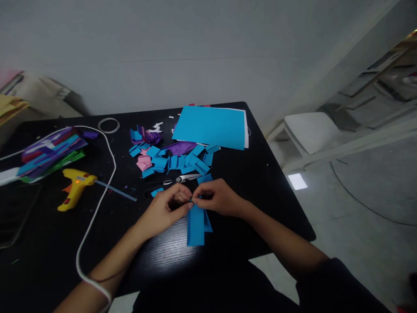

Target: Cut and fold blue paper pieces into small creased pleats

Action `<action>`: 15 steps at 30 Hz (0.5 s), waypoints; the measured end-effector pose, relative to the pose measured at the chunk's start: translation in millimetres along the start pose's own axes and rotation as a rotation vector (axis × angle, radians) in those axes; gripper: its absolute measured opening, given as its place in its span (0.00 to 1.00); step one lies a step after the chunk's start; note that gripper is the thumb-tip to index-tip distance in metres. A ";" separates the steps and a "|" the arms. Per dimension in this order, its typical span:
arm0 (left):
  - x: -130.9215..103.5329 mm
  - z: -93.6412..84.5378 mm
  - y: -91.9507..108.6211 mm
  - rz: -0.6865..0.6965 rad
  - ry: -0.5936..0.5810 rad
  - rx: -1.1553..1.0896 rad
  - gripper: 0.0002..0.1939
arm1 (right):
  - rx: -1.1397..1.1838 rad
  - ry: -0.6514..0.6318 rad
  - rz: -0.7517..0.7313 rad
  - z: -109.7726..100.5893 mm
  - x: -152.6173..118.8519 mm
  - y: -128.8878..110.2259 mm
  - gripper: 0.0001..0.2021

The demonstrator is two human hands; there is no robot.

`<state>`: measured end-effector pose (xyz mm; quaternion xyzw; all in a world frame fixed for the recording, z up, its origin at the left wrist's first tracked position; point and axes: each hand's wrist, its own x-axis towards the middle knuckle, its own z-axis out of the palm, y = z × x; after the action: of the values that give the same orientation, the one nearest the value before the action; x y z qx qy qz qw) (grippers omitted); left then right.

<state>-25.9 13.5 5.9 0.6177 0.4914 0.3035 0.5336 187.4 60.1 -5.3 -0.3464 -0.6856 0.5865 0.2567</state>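
A blue paper strip hangs down from the fingertips of both hands, near the front of the black table. My left hand pinches its top edge from the left. From the right, my right hand pinches the same edge, so the two sets of fingertips meet. Another blue paper piece shows partly behind the strip. Just beyond the hands lie scissors, partly covered, and a heap of small folded blue paper pieces with a few pink pieces among them.
A yellow glue gun with a glue stick lies left, crossed by a white cable that also passes over my left forearm. Blue sheets lie at the back, coloured strips at far left, a tape ring behind. A white stool stands right.
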 end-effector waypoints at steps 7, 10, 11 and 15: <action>1.7 -1.0 -3.8 -0.092 -0.076 -0.094 0.04 | -0.001 -0.005 0.003 5.2 -0.5 0.7 0.05; 1.4 -1.7 -4.5 -0.135 -0.132 -0.141 0.05 | 0.030 -0.004 0.006 8.5 0.0 1.4 0.05; 1.5 -1.9 -4.3 -0.141 -0.134 -0.135 0.05 | 0.031 -0.005 0.007 8.6 0.2 1.1 0.06; 2.7 -3.5 -2.2 -0.180 -0.115 -0.108 0.07 | -0.035 0.000 -0.128 0.8 0.2 -4.0 0.04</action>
<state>-28.8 17.2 4.2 0.5579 0.4962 0.2445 0.6187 186.0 59.5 -1.6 -0.3064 -0.7166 0.5568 0.2874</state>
